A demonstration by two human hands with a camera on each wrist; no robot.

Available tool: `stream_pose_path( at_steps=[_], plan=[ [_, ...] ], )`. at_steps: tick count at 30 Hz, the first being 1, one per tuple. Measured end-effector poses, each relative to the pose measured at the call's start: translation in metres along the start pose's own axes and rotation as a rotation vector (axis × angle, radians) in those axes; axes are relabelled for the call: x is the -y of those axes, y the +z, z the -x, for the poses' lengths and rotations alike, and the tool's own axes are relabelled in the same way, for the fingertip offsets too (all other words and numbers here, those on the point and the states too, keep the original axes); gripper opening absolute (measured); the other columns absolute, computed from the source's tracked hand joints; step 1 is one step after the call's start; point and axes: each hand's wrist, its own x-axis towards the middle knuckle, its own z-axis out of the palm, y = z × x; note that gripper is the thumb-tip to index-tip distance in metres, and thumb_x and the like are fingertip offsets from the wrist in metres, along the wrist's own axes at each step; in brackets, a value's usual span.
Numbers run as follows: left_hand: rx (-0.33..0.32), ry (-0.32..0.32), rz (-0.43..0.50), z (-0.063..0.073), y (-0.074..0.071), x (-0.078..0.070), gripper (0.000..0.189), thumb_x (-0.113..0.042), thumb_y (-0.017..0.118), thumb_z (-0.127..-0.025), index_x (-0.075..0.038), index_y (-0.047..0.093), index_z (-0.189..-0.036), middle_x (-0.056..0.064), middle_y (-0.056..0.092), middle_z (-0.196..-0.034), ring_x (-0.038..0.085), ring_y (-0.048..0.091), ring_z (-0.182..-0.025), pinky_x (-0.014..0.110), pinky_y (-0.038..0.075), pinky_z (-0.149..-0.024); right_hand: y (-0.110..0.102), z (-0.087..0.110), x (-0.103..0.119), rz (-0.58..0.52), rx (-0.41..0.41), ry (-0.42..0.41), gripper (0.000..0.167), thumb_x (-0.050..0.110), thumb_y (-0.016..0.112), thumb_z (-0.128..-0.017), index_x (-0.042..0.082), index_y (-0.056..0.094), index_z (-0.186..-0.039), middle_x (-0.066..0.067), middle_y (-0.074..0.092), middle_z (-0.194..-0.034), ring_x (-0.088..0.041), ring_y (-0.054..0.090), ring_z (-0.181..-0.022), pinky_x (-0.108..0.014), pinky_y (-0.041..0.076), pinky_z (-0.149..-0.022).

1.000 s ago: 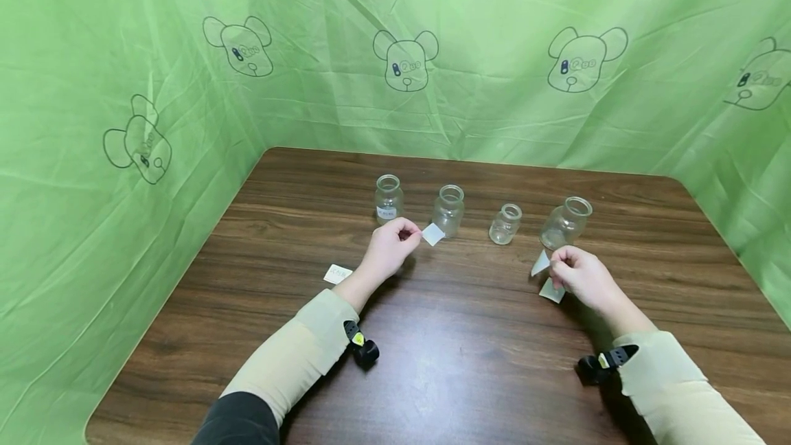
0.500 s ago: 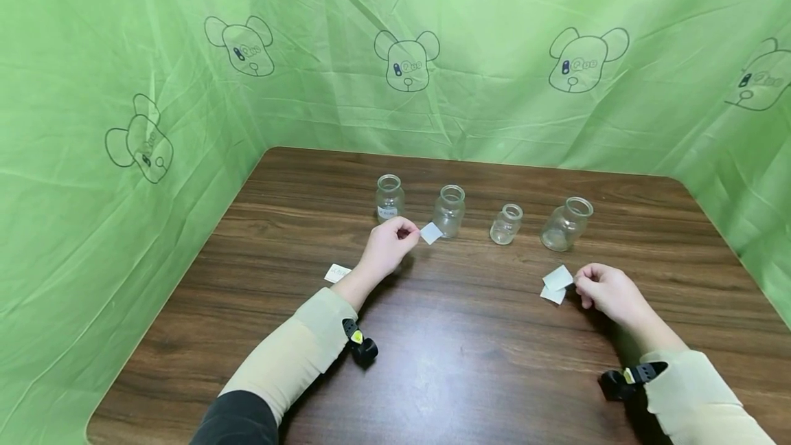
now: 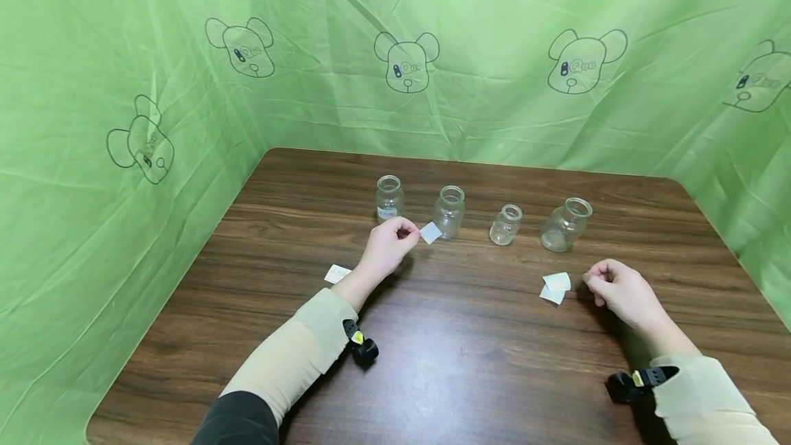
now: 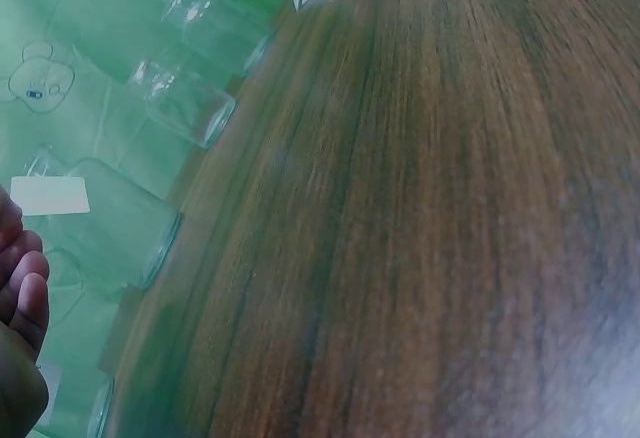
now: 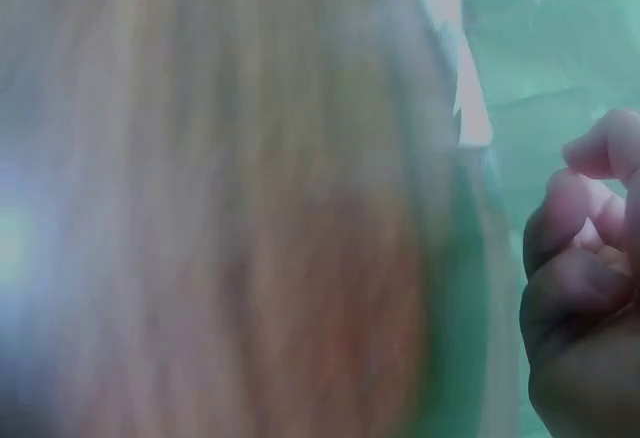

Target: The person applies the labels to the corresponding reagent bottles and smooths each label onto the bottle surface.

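Observation:
My left hand (image 3: 389, 247) pinches a small white sticker label (image 3: 430, 233) by its edge, between thumb and index finger. The label is in front of a clear glass jar (image 3: 449, 211); whether they touch I cannot tell. In the left wrist view the label (image 4: 50, 196) shows blank, overlapping the jar (image 4: 115, 218). My right hand (image 3: 625, 292) hovers at the right, fingers curled, with nothing visible between them. Just left of it lie white paper pieces (image 3: 557, 281), overlapping on the table. The right wrist view shows the curled fingers (image 5: 575, 288) beside a blurred paper piece (image 5: 455, 58).
A labelled glass jar (image 3: 389, 196) stands behind my left hand. A smaller jar (image 3: 505, 225) and a wider jar (image 3: 565, 225) stand further right. A printed label (image 3: 337, 274) lies by my left wrist on the wooden table (image 3: 432, 349). Green cloth (image 3: 482, 122) hangs behind.
My right hand has let go of a paper piece, which now rests on the other one, and has moved right and toward me. My left hand and its label have barely moved.

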Motion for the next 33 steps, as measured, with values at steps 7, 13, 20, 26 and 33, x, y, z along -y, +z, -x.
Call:
stream_pose_path(
  at_steps=[7,13,20,26,33],
  plan=[
    [0.0,0.021,-0.024,0.0,0.002,-0.008,0.004,-0.014,0.064,-0.083,-0.01,0.066,-0.083,-0.004,0.063,-0.078,0.007,0.056,-0.071,0.024,0.046,-0.066,0.018,-0.015,0.039,-0.092,-0.033,-0.079,0.016,0.016,0.055,-0.091,0.001,0.058,-0.093,-0.003,0.053,-0.057,-0.012,0.052,-0.051,-0.026,0.037,-0.049],
    [0.022,0.046,-0.009,-0.002,0.008,-0.022,0.004,-0.014,0.064,-0.083,-0.01,0.066,-0.082,-0.002,0.066,-0.078,0.008,0.057,-0.071,0.023,0.047,-0.067,0.042,-0.031,0.079,-0.189,-0.025,-0.122,0.013,0.015,0.058,-0.091,0.002,0.059,-0.091,-0.003,0.054,-0.06,-0.011,0.054,-0.051,-0.026,0.04,-0.051],
    [0.027,0.065,0.009,-0.001,0.015,-0.032,0.004,-0.01,0.064,-0.082,-0.008,0.067,-0.082,0.0,0.066,-0.079,0.008,0.057,-0.071,0.022,0.047,-0.067,0.067,-0.045,0.127,-0.363,0.045,-0.173,0.017,0.012,0.06,-0.09,-0.002,0.062,-0.099,-0.017,0.06,-0.072,-0.014,0.056,-0.052,-0.025,0.04,-0.046],
    [0.077,0.13,0.034,0.0,0.022,-0.035,0.004,-0.01,0.064,-0.084,-0.008,0.067,-0.085,-0.001,0.064,-0.08,0.007,0.056,-0.073,0.021,0.046,-0.067,0.08,-0.049,0.151,-0.497,0.127,-0.157,0.017,0.013,0.059,-0.091,-0.002,0.063,-0.101,-0.017,0.066,-0.089,-0.017,0.056,-0.054,-0.025,0.041,-0.044],
    [0.143,0.195,0.007,0.001,0.026,-0.035,0.004,-0.011,0.064,-0.086,-0.011,0.068,-0.087,-0.004,0.061,-0.085,0.007,0.055,-0.077,0.021,0.046,-0.069,0.088,-0.05,0.156,-0.682,0.153,-0.087,0.025,0.014,0.058,-0.093,-0.007,0.06,-0.107,-0.025,0.064,-0.101,-0.016,0.056,-0.052,-0.022,0.038,-0.041]
  ],
)
